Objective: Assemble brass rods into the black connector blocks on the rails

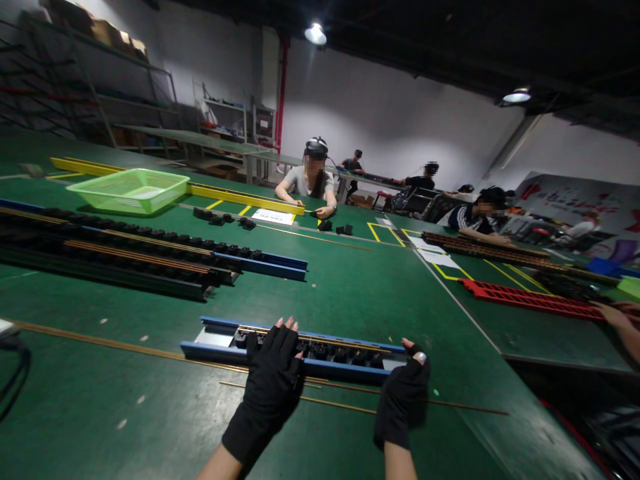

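Note:
A short blue channel (345, 369) lies across the green table in front of me, with a row of black blocks (340, 352) and thin brass rods (320, 337) inside. My left hand (273, 370), in a black fingerless glove, rests over its left half, fingers together on the rods and blocks. At the channel's right end is my right hand (407, 393), gloved alike, its fingers wrapped round that end. Loose brass rods (345, 404) lie on the table, partly under both hands.
Longer channels with black blocks (150, 257) lie at left, behind them a green basket (133, 193) and yellow rail (240, 195). A person (313, 177) sits opposite. At right are a red rail (530, 300) and another person's hand (617, 317).

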Demonstrator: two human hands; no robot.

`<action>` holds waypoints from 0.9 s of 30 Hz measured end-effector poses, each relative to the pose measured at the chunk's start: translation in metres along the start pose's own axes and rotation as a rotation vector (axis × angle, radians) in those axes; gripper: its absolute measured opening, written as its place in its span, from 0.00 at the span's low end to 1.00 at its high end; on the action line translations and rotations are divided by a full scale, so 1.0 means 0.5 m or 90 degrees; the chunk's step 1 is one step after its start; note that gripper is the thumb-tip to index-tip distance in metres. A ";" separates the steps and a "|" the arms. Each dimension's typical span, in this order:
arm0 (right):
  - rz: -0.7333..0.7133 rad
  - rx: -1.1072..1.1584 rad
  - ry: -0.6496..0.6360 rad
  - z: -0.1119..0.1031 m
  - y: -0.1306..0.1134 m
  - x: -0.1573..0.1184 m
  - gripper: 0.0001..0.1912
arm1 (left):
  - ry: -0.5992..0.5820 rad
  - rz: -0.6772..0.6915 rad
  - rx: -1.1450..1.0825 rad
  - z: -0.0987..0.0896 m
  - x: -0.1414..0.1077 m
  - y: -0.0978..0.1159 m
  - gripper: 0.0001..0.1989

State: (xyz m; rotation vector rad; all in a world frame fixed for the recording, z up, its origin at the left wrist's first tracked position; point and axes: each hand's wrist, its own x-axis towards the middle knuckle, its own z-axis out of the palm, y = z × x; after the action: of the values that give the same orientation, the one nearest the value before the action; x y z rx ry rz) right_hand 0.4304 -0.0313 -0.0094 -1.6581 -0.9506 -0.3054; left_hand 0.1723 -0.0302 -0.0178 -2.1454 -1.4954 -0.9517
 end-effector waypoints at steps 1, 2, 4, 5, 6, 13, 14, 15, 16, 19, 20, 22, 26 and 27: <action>-0.027 0.004 -0.003 0.003 0.002 0.001 0.24 | -0.006 -0.003 -0.002 0.000 0.000 0.000 0.27; -0.060 0.012 -0.012 0.008 0.001 0.002 0.23 | -0.011 -0.004 -0.002 -0.001 0.001 -0.001 0.26; -0.170 0.023 -0.052 0.022 -0.008 0.003 0.21 | -0.019 -0.003 0.000 0.000 0.000 -0.002 0.26; -0.232 0.019 -0.076 0.032 -0.017 0.001 0.19 | -0.019 -0.002 0.002 0.001 -0.001 -0.002 0.25; -0.284 0.017 -0.096 0.044 -0.029 -0.001 0.18 | -0.017 0.000 0.004 0.001 -0.001 -0.003 0.25; -0.376 -0.118 -0.286 0.146 -0.163 -0.011 0.18 | -0.007 -0.001 0.003 0.004 -0.006 -0.004 0.25; -0.379 -0.153 -0.309 0.158 -0.181 -0.009 0.18 | -0.010 -0.002 0.003 0.003 -0.006 -0.004 0.26; -0.378 -0.188 -0.327 0.169 -0.196 -0.007 0.18 | -0.012 -0.003 0.005 0.003 -0.006 -0.004 0.26; -0.375 -0.222 -0.343 0.178 -0.208 -0.006 0.18 | -0.011 -0.003 0.007 0.002 -0.005 -0.004 0.26; -0.359 -0.292 -0.392 0.198 -0.221 -0.010 0.20 | -0.009 -0.006 0.002 0.000 -0.004 -0.003 0.26; -0.352 -0.308 -0.406 0.202 -0.220 -0.013 0.20 | -0.009 -0.009 -0.002 -0.001 -0.004 -0.003 0.26; -0.344 -0.331 -0.427 0.207 -0.215 -0.019 0.20 | -0.009 -0.012 -0.004 -0.001 -0.006 -0.002 0.26; -0.351 -0.334 -0.449 0.207 -0.210 -0.023 0.20 | 0.001 0.000 -0.011 0.005 -0.012 -0.002 0.24; -0.351 -0.331 -0.458 0.206 -0.211 -0.023 0.20 | 0.003 -0.002 -0.013 0.009 -0.009 -0.003 0.23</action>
State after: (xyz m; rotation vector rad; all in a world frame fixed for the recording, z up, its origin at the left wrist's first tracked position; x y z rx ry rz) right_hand 0.3190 0.0604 0.0232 -1.9903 -2.0160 -0.3466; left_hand 0.1715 -0.0302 -0.0243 -2.1537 -1.4931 -0.9768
